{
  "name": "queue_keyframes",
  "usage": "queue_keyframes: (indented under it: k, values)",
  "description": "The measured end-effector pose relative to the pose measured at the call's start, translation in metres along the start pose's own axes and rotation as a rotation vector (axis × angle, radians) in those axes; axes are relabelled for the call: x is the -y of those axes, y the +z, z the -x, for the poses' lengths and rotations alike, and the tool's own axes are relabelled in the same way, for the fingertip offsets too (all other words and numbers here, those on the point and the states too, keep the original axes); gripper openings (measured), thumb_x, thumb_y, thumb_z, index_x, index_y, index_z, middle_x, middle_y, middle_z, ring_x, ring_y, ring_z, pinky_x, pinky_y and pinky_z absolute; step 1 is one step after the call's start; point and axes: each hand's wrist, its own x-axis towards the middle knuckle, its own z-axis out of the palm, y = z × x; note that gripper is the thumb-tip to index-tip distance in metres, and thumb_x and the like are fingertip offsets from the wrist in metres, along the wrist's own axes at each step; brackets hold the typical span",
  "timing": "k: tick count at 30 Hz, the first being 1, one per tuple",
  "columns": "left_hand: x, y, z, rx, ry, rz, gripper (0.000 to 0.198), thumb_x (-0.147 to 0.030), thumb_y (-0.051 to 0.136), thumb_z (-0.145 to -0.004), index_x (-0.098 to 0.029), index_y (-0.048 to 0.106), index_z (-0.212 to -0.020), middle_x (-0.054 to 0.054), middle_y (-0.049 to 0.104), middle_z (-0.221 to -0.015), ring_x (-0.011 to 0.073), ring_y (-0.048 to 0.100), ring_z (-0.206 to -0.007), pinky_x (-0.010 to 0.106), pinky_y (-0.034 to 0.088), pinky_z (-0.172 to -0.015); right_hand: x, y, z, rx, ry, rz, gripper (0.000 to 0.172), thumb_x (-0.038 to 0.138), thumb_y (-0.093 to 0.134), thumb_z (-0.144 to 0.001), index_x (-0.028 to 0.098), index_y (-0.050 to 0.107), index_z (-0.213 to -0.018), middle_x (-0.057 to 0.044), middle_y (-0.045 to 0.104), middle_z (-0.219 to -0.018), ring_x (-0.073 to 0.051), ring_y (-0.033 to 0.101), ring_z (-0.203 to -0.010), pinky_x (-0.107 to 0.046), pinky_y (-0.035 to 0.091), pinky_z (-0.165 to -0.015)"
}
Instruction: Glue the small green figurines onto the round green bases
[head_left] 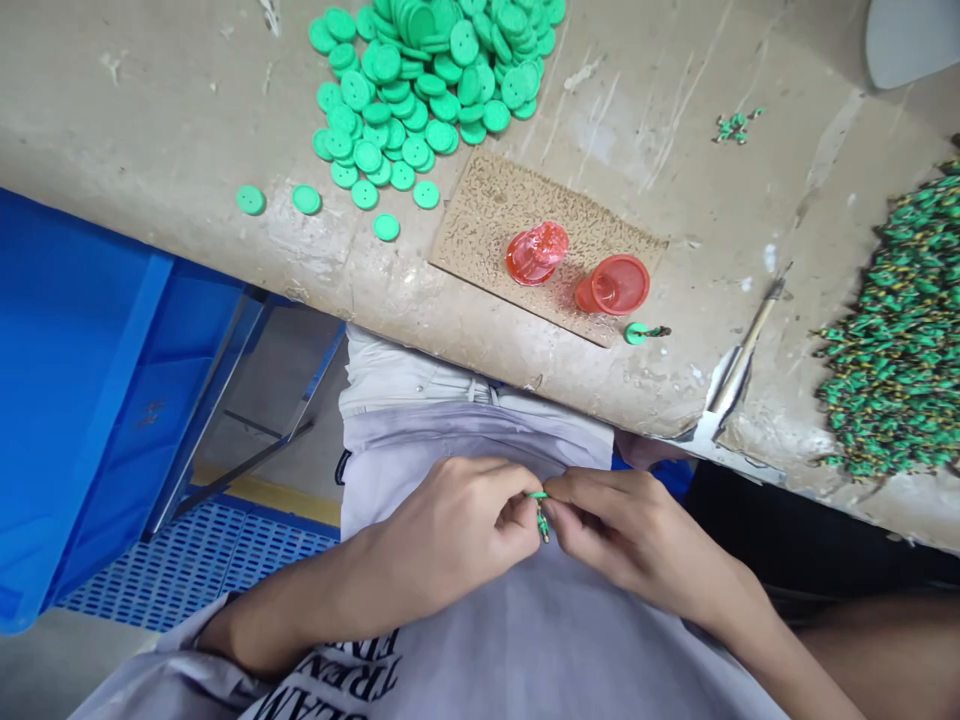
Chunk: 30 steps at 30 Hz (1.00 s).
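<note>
Green-and-yellow tiny plastic part (542,522) sits pinched between the fingers (574,487) of the left hand (442,530) and right hand (630,530); one slack grip could let it fall.

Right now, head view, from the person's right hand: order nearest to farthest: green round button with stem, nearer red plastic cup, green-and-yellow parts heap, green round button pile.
From the right hand:
1. Green round button with stem, table edge, ahead.
2. Nearer red plastic cup, on the speckled board, ahead.
3. Green-and-yellow parts heap, right.
4. Green round button pile, up-table, left.
</note>
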Motion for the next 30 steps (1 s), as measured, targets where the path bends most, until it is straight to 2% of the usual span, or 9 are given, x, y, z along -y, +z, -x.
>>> queue_keyframes:
  k: [4,8,12,15,17,20,25,27,30]
  values:
    - [-0.002,0.000,-0.002,0.022,-0.072,0.063,0.022,-0.002,0.060,-0.080,-0.018,0.073,-0.085,-0.003,0.073,-0.072,0.0111,0.064,-0.059,0.022,0.052,-0.057,-0.004,0.002,-0.001,-0.015,0.012,-0.024,0.020,0.021,0.054,-0.103,0.017,0.066,-0.087,0.001,0.059,-0.067,-0.011,0.051,-0.055,-0.023,0.043,-0.054]
    - [-0.004,-0.003,-0.001,0.026,-0.076,0.102,0.022,-0.001,0.061,-0.083,-0.018,0.074,-0.091,-0.004,0.075,-0.075,0.0105,0.068,-0.061,0.020,0.055,-0.060,-0.002,0.002,-0.003,-0.076,0.014,-0.081,0.018,0.016,0.056,-0.099,0.018,0.066,-0.084,0.002,0.058,-0.064,-0.009,0.049,-0.053,-0.022,0.041,-0.051]
    - [-0.006,-0.007,0.000,-0.016,-0.011,0.172,0.023,-0.004,0.062,-0.088,-0.018,0.073,-0.103,-0.001,0.079,-0.088,0.0115,0.073,-0.071,0.020,0.060,-0.070,-0.001,0.005,-0.003,-0.195,-0.011,-0.147,0.015,0.014,0.058,-0.096,0.019,0.067,-0.085,0.001,0.065,-0.066,-0.010,0.056,-0.054,-0.022,0.045,-0.052]
    - [-0.008,-0.010,0.001,0.003,0.025,0.225,0.028,-0.005,0.062,-0.089,-0.020,0.071,-0.111,0.000,0.077,-0.093,0.0122,0.073,-0.076,0.022,0.062,-0.075,-0.003,0.010,-0.001,-0.297,-0.028,-0.189,0.013,0.011,0.061,-0.093,0.019,0.067,-0.083,-0.001,0.068,-0.067,-0.012,0.061,-0.055,-0.023,0.047,-0.052]
    - [-0.008,-0.012,0.002,0.020,0.046,0.234,0.033,-0.004,0.061,-0.088,-0.022,0.070,-0.115,0.000,0.075,-0.094,0.0127,0.072,-0.077,0.023,0.062,-0.076,-0.004,0.014,0.000,-0.355,-0.043,-0.222,0.013,0.010,0.062,-0.091,0.020,0.066,-0.083,0.000,0.067,-0.065,-0.012,0.060,-0.054,-0.024,0.046,-0.051]
    - [-0.007,-0.012,0.002,-0.024,0.100,0.240,0.037,-0.002,0.064,-0.088,-0.023,0.070,-0.117,0.002,0.073,-0.101,0.0128,0.071,-0.081,0.023,0.063,-0.078,-0.005,0.022,0.001,-0.407,-0.045,-0.272,0.014,0.012,0.062,-0.092,0.021,0.066,-0.081,0.000,0.065,-0.063,-0.013,0.058,-0.053,-0.025,0.046,-0.050]
    - [0.003,-0.004,0.005,-0.159,0.271,0.219,0.023,-0.005,0.070,-0.090,-0.020,0.070,-0.108,0.007,0.075,-0.110,0.0165,0.075,-0.097,0.027,0.066,-0.087,-0.004,0.030,-0.001,-0.457,-0.042,-0.345,0.015,0.014,0.063,-0.093,0.020,0.066,-0.080,0.000,0.065,-0.062,-0.013,0.058,-0.052,-0.025,0.048,-0.050]
    - [0.007,-0.001,0.008,-0.173,0.319,0.191,0.017,-0.006,0.068,-0.092,-0.020,0.071,-0.102,0.008,0.074,-0.115,0.0145,0.076,-0.093,0.025,0.066,-0.085,-0.003,0.030,-0.002,-0.476,-0.054,-0.350,0.014,0.014,0.063,-0.093,0.020,0.065,-0.080,0.001,0.064,-0.061,-0.012,0.056,-0.051,-0.025,0.047,-0.049]
    - [0.008,0.000,0.012,-0.173,0.371,0.119,0.018,-0.006,0.064,-0.094,-0.022,0.072,-0.100,0.007,0.073,-0.119,0.0131,0.077,-0.087,0.023,0.066,-0.082,0.000,0.030,-0.004,-0.490,-0.065,-0.357,0.015,0.012,0.063,-0.092,0.020,0.064,-0.079,0.001,0.063,-0.061,-0.012,0.055,-0.050,-0.024,0.046,-0.049]
